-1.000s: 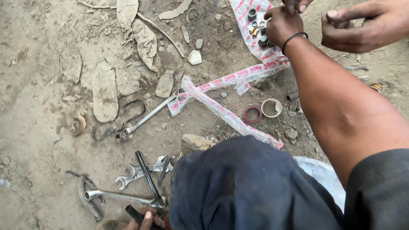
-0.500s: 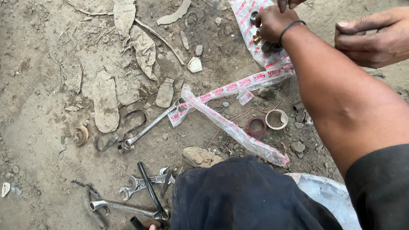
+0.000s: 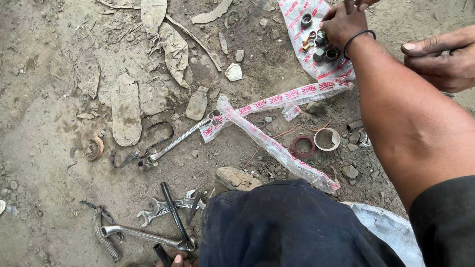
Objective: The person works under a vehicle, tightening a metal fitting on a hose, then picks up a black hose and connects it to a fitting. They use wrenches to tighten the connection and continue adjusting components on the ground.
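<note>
My right hand [image 3: 345, 23], a black band on its wrist, lies at the top on a clear plastic bag with red print [image 3: 326, 74]. Its knuckles sit beside several metal nuts and fittings [image 3: 320, 47] on the bag, and its fingertips run off the top edge. Only the fingertips of my left hand [image 3: 174, 258] show at the bottom edge, touching a short black bar [image 3: 159, 252]. Another person's hand [image 3: 440, 59] hovers at the right edge, fingers together, holding nothing I can see.
On the dirt lie a long ring spanner [image 3: 175, 141], several spanners and a black bar [image 3: 170, 212], a coiled spring hose [image 3: 104, 232], a red ring [image 3: 303, 146], a pale ring [image 3: 327, 139], stones and scraps. My dark-clad knee [image 3: 292, 227] fills the bottom middle, with a pale metal sheet [image 3: 391, 230] behind it.
My right hand has shifted slightly up and right over the bag of fittings. The other person's hand has gone from a pinch to flatter fingers and drawn toward the right edge.
</note>
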